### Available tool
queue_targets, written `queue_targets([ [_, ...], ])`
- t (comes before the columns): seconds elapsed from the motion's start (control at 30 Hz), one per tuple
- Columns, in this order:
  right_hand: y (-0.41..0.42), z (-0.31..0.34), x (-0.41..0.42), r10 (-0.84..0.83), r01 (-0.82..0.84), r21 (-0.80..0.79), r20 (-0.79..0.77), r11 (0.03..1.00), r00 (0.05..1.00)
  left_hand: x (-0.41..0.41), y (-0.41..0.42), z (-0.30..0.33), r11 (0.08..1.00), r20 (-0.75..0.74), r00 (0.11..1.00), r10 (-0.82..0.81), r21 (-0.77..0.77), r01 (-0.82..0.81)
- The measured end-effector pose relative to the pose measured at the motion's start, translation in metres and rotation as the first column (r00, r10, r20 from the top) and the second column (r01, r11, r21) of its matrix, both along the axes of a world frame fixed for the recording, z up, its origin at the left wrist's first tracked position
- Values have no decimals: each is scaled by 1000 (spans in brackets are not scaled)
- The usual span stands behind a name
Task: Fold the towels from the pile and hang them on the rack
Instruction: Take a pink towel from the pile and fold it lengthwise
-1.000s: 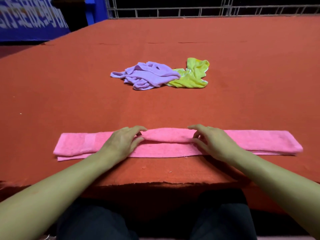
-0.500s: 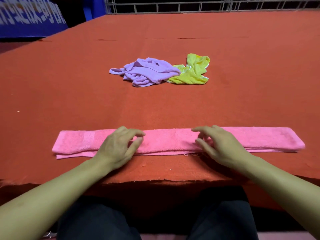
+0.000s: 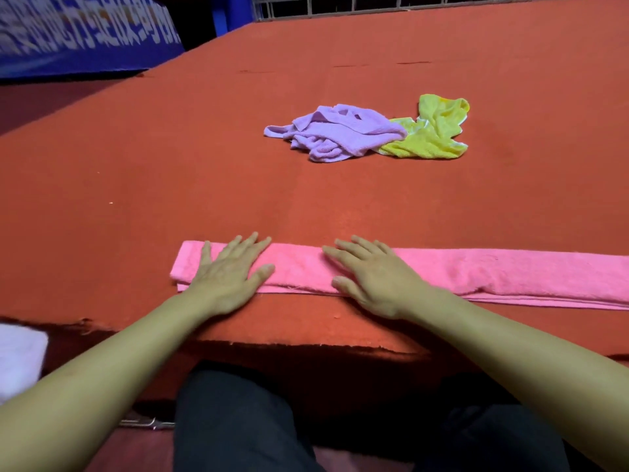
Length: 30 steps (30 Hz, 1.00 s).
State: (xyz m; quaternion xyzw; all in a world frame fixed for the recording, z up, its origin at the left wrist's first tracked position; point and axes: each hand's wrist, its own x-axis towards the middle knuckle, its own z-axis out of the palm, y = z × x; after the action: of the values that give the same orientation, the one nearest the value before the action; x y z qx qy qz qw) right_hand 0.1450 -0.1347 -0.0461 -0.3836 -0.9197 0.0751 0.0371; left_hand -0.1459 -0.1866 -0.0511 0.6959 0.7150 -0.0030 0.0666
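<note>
Your one head view looks forward and down, close over the near table (image 3: 136, 199) edge, grid fence (image 3: 408, 5) far beyond

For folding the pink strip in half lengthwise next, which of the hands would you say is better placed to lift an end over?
Probably the left hand: it lies flat right beside the pink towel's visible left end. The right hand presses further along the strip, whose right end runs out of frame.

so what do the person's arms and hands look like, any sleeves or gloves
Both forearms are bare up to the frame edge: no sleeves, gloves, watch or bands show. The left hand and right hand are bare too, with no rings visible on the fingers. Dark trousers are worn below.
</note>
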Motion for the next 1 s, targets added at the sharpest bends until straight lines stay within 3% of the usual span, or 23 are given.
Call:
queue_targets([
  [0.07,2,-4,4,-17,20,-30,95,999,995,-16,-3,-1,999,-34,999,-5,-34,4],
  [0.17,2,-3,5,-28,34,-47,120,998,992,-31,-4,-2,999,-40,999,-32,-34,30],
  [0.4,4,16,-26,-46,47,-19,47,999,998,-35,-3,7,997,-63,998,-31,67,36],
  [0.67,3,3,-43,-25,40,-117,123,992,992,-48,-8,10,994,-89,995,47,-96,-56],
  [0.77,3,17,-36,-37,41,-107,46,993,998,-24,-4,21,998,-110,994,19,60,-12],
  [0.83,1,27,-23,-72,68,-63,-65,996,995,10,1,29,974,-22,998,-57,216,60],
  [1.0,-12,29,59,-179,212,99,-267,972,947,119,14,23,842,197,881,-430,439,313],
])
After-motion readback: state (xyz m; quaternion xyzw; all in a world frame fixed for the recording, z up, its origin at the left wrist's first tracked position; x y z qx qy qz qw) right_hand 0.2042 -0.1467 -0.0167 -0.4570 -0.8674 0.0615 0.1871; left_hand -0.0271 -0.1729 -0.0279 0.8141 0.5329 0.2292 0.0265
